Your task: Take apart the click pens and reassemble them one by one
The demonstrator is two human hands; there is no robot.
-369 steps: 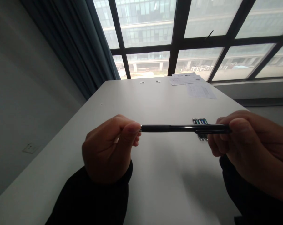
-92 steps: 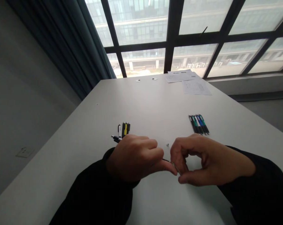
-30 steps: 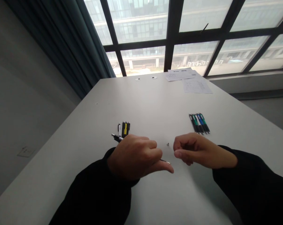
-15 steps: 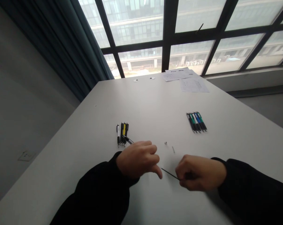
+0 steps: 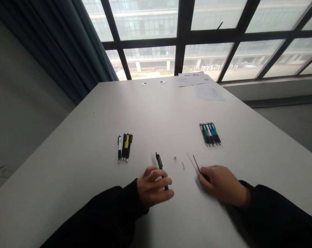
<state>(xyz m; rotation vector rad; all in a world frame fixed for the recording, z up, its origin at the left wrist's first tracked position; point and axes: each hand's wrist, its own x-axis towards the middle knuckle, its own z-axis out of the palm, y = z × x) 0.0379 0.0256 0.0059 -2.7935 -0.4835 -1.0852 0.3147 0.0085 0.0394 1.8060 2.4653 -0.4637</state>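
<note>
My left hand [image 5: 156, 187] has its fingers wrapped around a black pen barrel [image 5: 159, 160], which tilts with its clip end pointing away from me. A thin dark pen refill [image 5: 196, 163] is pinched in my right hand [image 5: 220, 182], its free end slanting up and to the left. Between the hands lie a small metal pen tip [image 5: 174, 158] and a little spring [image 5: 183, 165] on the white table. Part of the barrel is hidden behind my left fingers.
Left of the hands lies a group of several pens [image 5: 125, 147], one of them yellow. Another row of several pens [image 5: 210, 134] lies to the right. Paper sheets [image 5: 209, 91] and two small white discs [image 5: 163, 82] sit at the far table edge, before the window.
My left hand has turned so the barrel points away from me instead of left. My right hand has swung the refill upward, away from my left hand. The view has shifted slightly.
</note>
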